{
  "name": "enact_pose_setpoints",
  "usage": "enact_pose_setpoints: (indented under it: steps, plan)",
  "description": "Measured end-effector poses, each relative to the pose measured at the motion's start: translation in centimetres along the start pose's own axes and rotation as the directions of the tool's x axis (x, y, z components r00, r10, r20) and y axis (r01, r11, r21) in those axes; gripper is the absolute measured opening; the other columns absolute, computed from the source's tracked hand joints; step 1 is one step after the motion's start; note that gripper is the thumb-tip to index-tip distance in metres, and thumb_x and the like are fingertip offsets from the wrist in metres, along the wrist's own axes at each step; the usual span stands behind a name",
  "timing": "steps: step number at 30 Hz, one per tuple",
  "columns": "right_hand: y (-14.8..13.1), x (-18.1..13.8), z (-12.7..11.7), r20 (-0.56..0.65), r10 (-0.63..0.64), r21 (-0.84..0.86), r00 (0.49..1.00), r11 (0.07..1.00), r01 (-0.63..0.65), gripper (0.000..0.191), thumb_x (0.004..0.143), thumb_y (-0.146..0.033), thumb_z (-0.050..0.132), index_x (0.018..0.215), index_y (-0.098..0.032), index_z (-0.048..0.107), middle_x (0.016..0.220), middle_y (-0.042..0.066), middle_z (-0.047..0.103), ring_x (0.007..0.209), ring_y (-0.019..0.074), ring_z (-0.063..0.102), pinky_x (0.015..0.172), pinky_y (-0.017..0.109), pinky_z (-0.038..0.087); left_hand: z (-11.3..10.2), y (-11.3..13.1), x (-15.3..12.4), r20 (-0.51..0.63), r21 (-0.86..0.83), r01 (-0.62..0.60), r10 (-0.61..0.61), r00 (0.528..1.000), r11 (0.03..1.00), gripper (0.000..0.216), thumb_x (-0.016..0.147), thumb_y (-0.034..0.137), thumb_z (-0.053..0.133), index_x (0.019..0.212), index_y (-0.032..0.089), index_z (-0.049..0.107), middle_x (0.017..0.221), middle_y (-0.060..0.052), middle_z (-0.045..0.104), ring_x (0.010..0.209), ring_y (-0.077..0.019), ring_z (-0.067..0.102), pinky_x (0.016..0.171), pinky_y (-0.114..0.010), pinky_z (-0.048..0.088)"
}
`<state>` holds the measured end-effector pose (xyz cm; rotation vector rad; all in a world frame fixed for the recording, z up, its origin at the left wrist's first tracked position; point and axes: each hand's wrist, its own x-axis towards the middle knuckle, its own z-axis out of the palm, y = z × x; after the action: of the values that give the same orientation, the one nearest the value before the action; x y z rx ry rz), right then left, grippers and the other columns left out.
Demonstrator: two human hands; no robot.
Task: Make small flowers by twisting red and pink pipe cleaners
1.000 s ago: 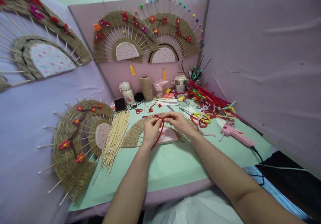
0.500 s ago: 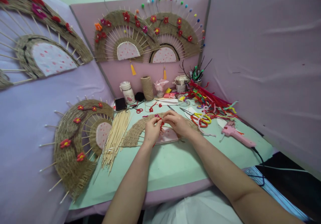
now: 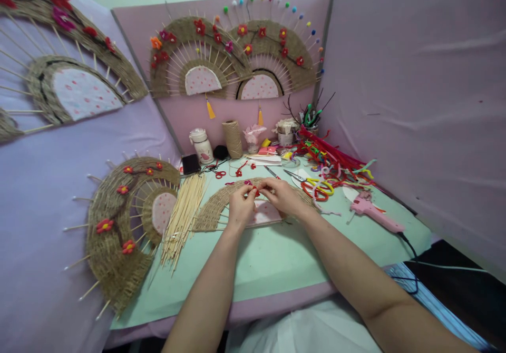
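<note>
While both hands, left hand (image 3: 241,205) and right hand (image 3: 281,195), pinch 1 red pipe cleaner (image 3: 256,192), a cup (image 3: 310,128) behind holds green stems.

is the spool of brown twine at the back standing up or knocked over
Upright. The spool of brown jute twine stands on its end on the green table by the back wall, its long axis vertical, beside the white lidded jar.

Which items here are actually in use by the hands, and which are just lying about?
In use: left hand and right hand pinching a small red pipe-cleaner flower above the woven fan.

Lying about: glue gun, skewer bundle, scissors, twine spool.
</note>
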<state>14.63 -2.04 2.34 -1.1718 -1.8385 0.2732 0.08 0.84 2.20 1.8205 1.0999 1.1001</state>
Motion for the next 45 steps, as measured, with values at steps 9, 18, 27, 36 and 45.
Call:
enact_pose_setpoints:
  steps: [9, 18, 27, 36, 45]
  plan:
    - [-0.02, 0.14, 0.12, 0.047, 0.185, 0.193, 0.982, 0.962, -0.191, 0.016, 0.081, -0.029, 0.048, 0.079, -0.016, 0.058, 0.073, 0.001, 0.06, 0.066, 0.0114, 0.05, 0.06, 0.022, 0.038, 0.13, -0.3, -0.09, -0.046, 0.153, -0.168, 0.177, 0.983, 0.974, 0.018, 0.079, 0.023, 0.045, 0.069, 0.016, 0.058, 0.065, 0.0, 0.056, 0.062, -0.0118, 0.049, 0.06, -0.022, 0.036]
    - [-0.8, 0.26, 0.38, 0.089, 0.388, 0.41, 0.917, 0.825, -0.389, 0.019, 0.075, -0.032, 0.053, 0.07, -0.014, 0.057, 0.059, -0.004, 0.049, 0.054, 0.0081, 0.04, 0.053, 0.02, 0.034, 0.68, -0.07, -0.52, -0.07, 0.206, -0.261, 0.28, 0.957, 0.943, 0.018, 0.081, 0.019, 0.042, 0.067, 0.018, 0.052, 0.068, -0.001, 0.054, 0.068, -0.015, 0.048, 0.065, -0.025, 0.034]
    - [0.05, 0.34, -0.17, 0.089, 0.341, 0.461, 0.936, 0.819, -0.342, 0.018, 0.072, -0.031, 0.058, 0.074, -0.014, 0.061, 0.065, -0.002, 0.055, 0.058, 0.0086, 0.044, 0.057, 0.022, 0.036, 0.75, -0.26, -0.4, -0.072, 0.103, -0.167, 0.175, 0.982, 0.981, 0.015, 0.081, 0.023, 0.043, 0.071, 0.017, 0.053, 0.067, 0.0, 0.053, 0.066, -0.0134, 0.047, 0.064, -0.024, 0.035]
    - [-0.17, 0.1, 0.02, -0.042, 0.167, 0.289, 0.985, 0.946, -0.148, 0.015, 0.08, -0.029, 0.051, 0.079, -0.016, 0.06, 0.077, 0.002, 0.061, 0.073, 0.0133, 0.053, 0.069, 0.025, 0.04, 0.44, -0.38, -0.02, 0.006, -0.127, -0.089, 0.09, 0.996, 0.988, 0.016, 0.079, 0.028, 0.046, 0.067, 0.017, 0.049, 0.059, 0.004, 0.045, 0.058, -0.0102, 0.041, 0.057, -0.021, 0.033]
    - [-0.21, 0.19, -0.31, -0.006, 0.134, 0.042, 0.991, 0.99, -0.134, 0.017, 0.084, -0.028, 0.045, 0.073, -0.018, 0.053, 0.07, -0.001, 0.055, 0.068, 0.0125, 0.048, 0.063, 0.023, 0.035, 0.78, -0.48, -0.24, -0.028, 0.016, -0.147, 0.148, 0.989, 0.989, 0.015, 0.081, 0.025, 0.044, 0.071, 0.017, 0.052, 0.063, 0.002, 0.05, 0.061, -0.0122, 0.045, 0.06, -0.023, 0.033]
